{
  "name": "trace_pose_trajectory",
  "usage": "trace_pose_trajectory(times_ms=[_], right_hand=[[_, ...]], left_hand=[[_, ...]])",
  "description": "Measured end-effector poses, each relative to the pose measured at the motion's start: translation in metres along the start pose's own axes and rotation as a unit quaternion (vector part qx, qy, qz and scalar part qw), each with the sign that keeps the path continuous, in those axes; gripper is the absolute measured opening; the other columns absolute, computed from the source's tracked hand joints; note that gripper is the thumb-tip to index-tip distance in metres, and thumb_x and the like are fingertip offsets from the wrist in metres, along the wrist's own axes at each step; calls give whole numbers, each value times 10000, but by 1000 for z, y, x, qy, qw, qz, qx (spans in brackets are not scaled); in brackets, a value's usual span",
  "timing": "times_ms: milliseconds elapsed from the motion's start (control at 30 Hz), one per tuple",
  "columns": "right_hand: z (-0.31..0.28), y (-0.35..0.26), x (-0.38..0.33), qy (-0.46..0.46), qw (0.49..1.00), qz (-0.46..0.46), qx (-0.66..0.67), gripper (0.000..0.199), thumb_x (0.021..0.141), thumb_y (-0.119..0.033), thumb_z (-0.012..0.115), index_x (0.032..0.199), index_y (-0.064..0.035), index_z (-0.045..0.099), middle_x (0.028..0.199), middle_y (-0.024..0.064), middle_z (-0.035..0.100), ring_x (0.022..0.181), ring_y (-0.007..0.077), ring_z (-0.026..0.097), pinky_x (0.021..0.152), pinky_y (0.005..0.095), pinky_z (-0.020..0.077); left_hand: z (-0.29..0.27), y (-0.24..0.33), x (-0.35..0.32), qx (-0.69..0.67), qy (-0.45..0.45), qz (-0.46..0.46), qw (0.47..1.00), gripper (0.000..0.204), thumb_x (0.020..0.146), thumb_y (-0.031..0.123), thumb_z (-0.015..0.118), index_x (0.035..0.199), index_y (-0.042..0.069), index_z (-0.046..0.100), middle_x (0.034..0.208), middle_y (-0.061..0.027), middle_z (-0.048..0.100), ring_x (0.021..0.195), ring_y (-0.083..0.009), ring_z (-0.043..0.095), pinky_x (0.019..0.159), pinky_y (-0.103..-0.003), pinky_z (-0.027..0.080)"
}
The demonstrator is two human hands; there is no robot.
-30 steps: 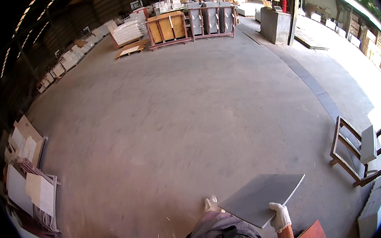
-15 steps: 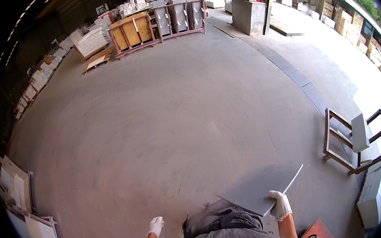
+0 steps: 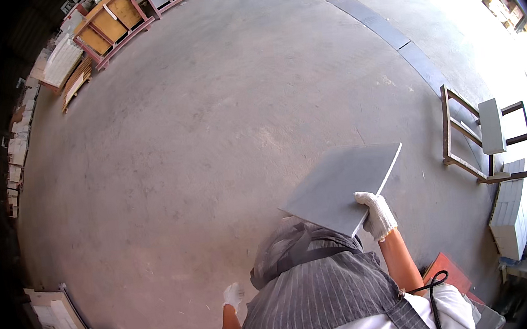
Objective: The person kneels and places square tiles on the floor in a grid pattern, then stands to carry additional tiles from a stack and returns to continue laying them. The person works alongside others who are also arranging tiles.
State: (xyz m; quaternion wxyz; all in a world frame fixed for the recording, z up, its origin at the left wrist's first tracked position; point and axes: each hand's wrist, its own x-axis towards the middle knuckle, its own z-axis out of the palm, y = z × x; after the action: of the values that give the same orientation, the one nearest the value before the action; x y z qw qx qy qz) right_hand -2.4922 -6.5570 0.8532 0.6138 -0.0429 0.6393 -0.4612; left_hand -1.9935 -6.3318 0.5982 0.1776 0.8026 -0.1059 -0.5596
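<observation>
**yardwatcher:** Standing by the racks here. The person's got a grey stone slab (image 3: 340,186) carried flat out in front, chest height, over bare concrete floor (image 3: 214,169). The right hand (image 3: 377,214), in a white glove, has its grip clamped on the slab's near right corner, fingers wrapped round the thin edge. Looks to me like the carrying step, mid-walk across the open floor.

**slabhead:** What about the other hand?

**yardwatcher:** The left hand (image 3: 232,294) hangs low at the side, gloved too, nothing in it. Can't tell whether its grip is curled or loose, it's small and close to the picture's edge. So the whole slab rides on one hand, maybe propped against the body, hard to say.

**slabhead:** Where would it go?

**yardwatcher:** My guess only: there's a wooden A-frame rack (image 3: 462,141) off to the right with one pale slab (image 3: 491,126) leaning in it, and a stack of light slabs (image 3: 511,218) just beside it. Whatever comes next, I'd say it calls for a second hand under that far edge before tilting it upright.
</observation>
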Motion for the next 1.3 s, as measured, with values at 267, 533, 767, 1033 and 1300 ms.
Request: trace_pose_trajectory(times_ms=[267, 533, 767, 1033, 1300], right_hand=[[92, -125, 125, -29, 999, 25, 31, 217, 829, -182, 648, 916, 16, 659, 818, 92, 640, 713, 205, 629, 638, 331, 521], [168, -215, 283, 68, 993, 0, 98, 167, 774, -180, 662, 874, -72, 584, 740, 79, 578, 567, 211, 565, 487, 329, 462], [210, -322, 376, 112, 969, -56, 214, 165, 749, -160, 654, 869, -83, 571, 805, 77, 581, 686, 236, 604, 624, 375, 531], [289, -478, 553, 161, 962, -87, 204, 197, 746, -157, 658, 896, -55, 582, 810, 71, 558, 655, 213, 569, 603, 366, 518], [409, -664, 702, 138, 984, -1, 113, 194, 768, -177, 686, 854, -16, 619, 750, 85, 570, 606, 201, 548, 504, 343, 431]], left_hand=[[16, 130, 66, 194, -14, 8, 981, 283, 900, 246, 545, 1078, 40, 621, 867, -92, 639, 742, -226, 591, 585, -365, 451], [65, 447, 149, 375, -34, 49, 925, 306, 867, 245, 500, 980, 11, 661, 782, -113, 649, 735, -237, 619, 632, -399, 467], [155, 800, 244, 63, -5, 198, 978, 295, 929, 286, 579, 1022, 18, 661, 801, -52, 654, 690, -115, 578, 631, -282, 480], [301, 1026, 312, 28, -88, 237, 967, 324, 939, 307, 584, 1123, 45, 633, 920, -66, 678, 768, -146, 617, 698, -306, 497], [331, 1134, 384, 143, -60, 46, 987, 292, 913, 290, 559, 1046, 60, 681, 810, -52, 655, 686, -128, 587, 640, -322, 497]])
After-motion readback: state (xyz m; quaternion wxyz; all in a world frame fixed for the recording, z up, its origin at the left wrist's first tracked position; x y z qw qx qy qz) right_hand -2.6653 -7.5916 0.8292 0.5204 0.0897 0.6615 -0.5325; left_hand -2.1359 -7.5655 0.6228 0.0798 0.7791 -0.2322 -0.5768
